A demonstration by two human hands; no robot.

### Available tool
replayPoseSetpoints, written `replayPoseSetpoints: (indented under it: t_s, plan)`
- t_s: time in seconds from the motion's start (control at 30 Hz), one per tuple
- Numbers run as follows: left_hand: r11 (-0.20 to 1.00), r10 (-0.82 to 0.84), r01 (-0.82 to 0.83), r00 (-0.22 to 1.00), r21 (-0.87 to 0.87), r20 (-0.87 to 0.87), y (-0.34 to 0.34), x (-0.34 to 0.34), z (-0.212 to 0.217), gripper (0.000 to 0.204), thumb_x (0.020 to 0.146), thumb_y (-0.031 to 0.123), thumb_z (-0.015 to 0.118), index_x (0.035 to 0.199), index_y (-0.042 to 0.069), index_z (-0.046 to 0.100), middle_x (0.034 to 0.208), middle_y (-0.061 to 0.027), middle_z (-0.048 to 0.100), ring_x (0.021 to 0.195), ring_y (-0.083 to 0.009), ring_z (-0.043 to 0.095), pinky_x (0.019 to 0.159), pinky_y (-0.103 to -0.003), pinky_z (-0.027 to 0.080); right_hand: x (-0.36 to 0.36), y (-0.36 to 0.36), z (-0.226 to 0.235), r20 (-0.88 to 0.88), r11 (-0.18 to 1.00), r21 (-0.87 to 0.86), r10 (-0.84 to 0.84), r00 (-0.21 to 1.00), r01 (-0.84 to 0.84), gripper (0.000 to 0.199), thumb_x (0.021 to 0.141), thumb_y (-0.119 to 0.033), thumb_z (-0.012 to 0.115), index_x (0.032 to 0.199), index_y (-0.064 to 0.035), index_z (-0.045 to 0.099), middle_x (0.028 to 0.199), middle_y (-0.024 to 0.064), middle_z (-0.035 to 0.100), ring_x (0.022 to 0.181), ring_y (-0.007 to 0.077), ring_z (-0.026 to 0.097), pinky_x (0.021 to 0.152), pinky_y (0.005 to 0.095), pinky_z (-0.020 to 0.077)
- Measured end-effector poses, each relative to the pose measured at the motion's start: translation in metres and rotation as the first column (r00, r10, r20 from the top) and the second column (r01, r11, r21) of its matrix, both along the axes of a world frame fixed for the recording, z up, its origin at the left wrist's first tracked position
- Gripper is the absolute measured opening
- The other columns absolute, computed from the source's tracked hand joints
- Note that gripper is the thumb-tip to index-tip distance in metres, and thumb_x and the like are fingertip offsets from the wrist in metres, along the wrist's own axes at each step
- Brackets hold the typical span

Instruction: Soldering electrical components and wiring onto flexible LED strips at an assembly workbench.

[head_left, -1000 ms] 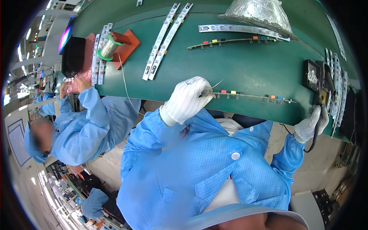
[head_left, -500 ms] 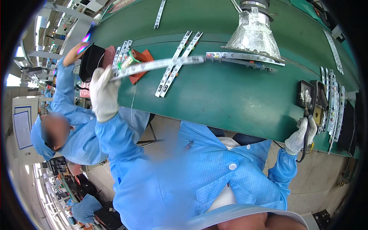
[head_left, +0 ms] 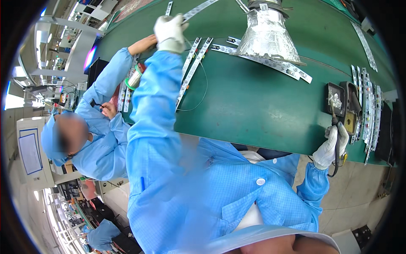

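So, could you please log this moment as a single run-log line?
left hand: raised, holding LED strip | right hand: gripping soldering iron at table edge | co-worker: seated left

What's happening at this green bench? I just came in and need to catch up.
A person in a blue coat works at the green table. The gloved left hand is stretched far forward, holding a long white LED strip above the table. The gloved right hand grips a soldering iron by its stand. A co-worker sits at the left.
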State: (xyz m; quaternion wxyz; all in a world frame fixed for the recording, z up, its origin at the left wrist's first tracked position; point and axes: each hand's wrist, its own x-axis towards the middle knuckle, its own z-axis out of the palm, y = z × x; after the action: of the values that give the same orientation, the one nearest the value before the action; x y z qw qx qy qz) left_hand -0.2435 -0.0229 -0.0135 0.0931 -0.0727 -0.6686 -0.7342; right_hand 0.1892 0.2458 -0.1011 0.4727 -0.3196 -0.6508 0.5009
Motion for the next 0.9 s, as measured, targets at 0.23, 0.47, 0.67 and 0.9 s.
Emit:
replayPoseSetpoints:
  t_s: [0.23,0.47,0.67,0.9]
  plan:
    - [0.342,-0.182,-0.070,0.974,-0.937,-0.139,0.041,-0.005,-0.029,0.043,0.080,0.040,0.070,0.105,0.005,0.068,0.099,-0.0134,0.072,0.092,-0.0308,0.068,0.084,-0.036,0.052,0.002,-0.005,0.003,-0.001,0.999,0.023,0.026,1.000,-0.026,0.024,0.096,-0.013,0.056,0.116,0.0013,0.056,0.087,0.0077,0.059,0.075,0.0108,0.052,0.069,0.0247,0.0433]
    - [0.188,-0.648,-0.305,0.676,-0.934,-0.351,-0.006,0.069,-0.068,0.023,0.073,0.020,0.076,0.073,0.013,0.054,0.075,-0.0029,0.061,0.090,-0.0235,0.063,0.101,-0.047,0.040,-0.006,-0.002,0.001,0.055,0.998,0.056,-0.011,0.998,0.008,0.024,0.095,-0.016,0.058,0.113,0.0007,0.058,0.084,0.0081,0.061,0.071,0.0114,0.054,0.066,0.0253,0.0440]
    - [0.195,-0.776,0.026,0.615,-0.981,-0.138,-0.036,0.139,-0.072,0.012,0.070,0.006,0.066,0.071,0.013,0.056,0.073,-0.0028,0.061,0.079,-0.0232,0.062,0.094,-0.041,0.046,-0.019,0.001,-0.003,0.142,0.998,0.062,-0.038,0.989,0.030,0.024,0.095,-0.014,0.059,0.111,0.0029,0.058,0.084,0.0092,0.061,0.071,0.0120,0.055,0.067,0.0256,0.0453]
    - [0.324,-0.755,0.036,0.612,-0.945,-0.235,-0.085,0.198,-0.079,0.012,0.072,0.007,0.067,0.076,0.014,0.057,0.092,0.0021,0.066,0.089,-0.0192,0.063,0.097,-0.045,0.046,-0.028,0.002,-0.002,0.220,0.985,0.146,-0.118,0.968,0.087,0.024,0.091,-0.011,0.060,0.108,0.0057,0.060,0.083,0.0139,0.067,0.070,0.0138,0.059,0.069,0.0266,0.0489]
